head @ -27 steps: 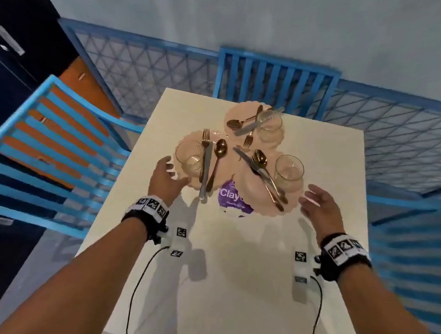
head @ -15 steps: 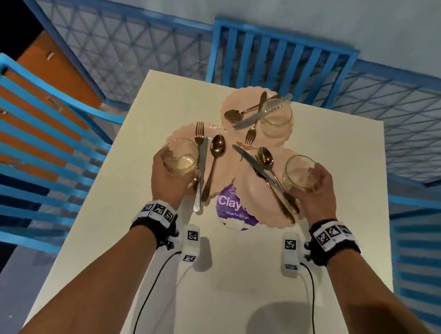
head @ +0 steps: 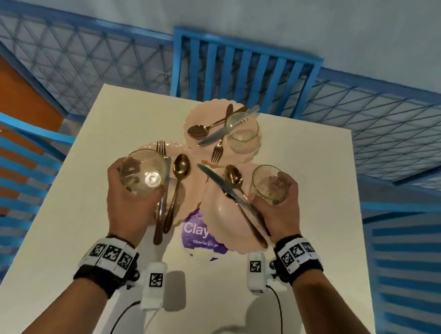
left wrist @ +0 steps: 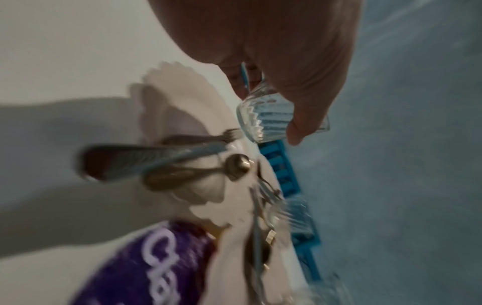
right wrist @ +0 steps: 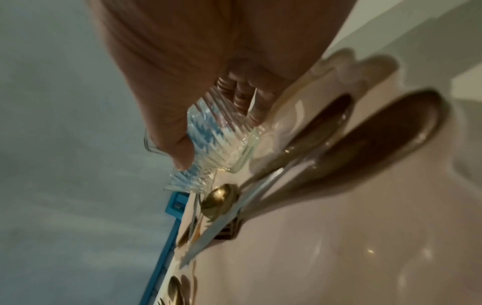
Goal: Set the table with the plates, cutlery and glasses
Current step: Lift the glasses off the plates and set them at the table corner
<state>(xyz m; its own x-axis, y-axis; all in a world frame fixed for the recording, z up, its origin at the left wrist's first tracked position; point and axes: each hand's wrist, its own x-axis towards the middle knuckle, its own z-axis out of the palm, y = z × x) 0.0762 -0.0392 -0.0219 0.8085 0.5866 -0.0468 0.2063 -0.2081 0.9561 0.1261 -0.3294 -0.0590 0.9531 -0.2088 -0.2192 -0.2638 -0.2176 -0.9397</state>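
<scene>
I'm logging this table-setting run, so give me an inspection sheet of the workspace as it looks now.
Surface: cream table.
Job's things: three pink plates clustered mid-table with cutlery on them; third glass stands on the far plate.
Clutter: purple packet partly under the plates.
Grippers: left hand holds left glass; right hand holds right glass.
Cables: black wrist leads.
Surroundings: blue chairs, blue mesh railing.

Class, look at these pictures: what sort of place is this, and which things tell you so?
Probably a home dining area: a cream table with blue slatted chairs around it, and pink plates bearing cutlery, while each hand lifts a glass.
</scene>
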